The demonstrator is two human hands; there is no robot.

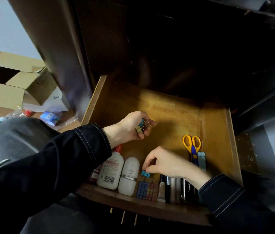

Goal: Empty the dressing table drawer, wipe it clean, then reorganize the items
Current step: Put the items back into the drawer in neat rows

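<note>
Status, judged from the layout: reorganizing stage. The drawer [175, 107] floor is bare over its back and middle with no debris visible, so emptying and wiping look done. Items are going back in one row along the front edge. Left to do: seat the remaining clips. Cannot tell how much else waits outside.

- Drawer: wood, yellow-brown board floor, mottled and worn, with plain side walls, pulled out of a dark cabinet.
- Box [15, 88]: corrugated cardboard, flaps open, on the room floor well beyond the drawer's left wall.
- Bottle [110, 171]: white plastic, red cap, barcode label, lying at the front-left corner.
- Capsule [129, 176]: white, rounded ends, metal band, touching the bottle's right side.
- Scissors [192, 147]: yellow loop handles, blue shank, near the right wall, handles toward the back.
- Strip [201, 160]: pale blue, lying just beside the scissors.
- Case [188, 190]: glossy black, at the front edge under the right wrist.
- Sticks [168, 188]: slim tubes and pens, between the case and the clip row.
- Clip row [146, 190]: small binder clips, blue and pink, wire handles, packed at the front edge.
- Left hand [133, 127]: over the left-middle of the drawer, fingers curled round a bunch [141, 126] of blue and yellow-green clips.
- Right hand [165, 162]: pinches one blue clip [145, 173] just behind the clip row.
</note>
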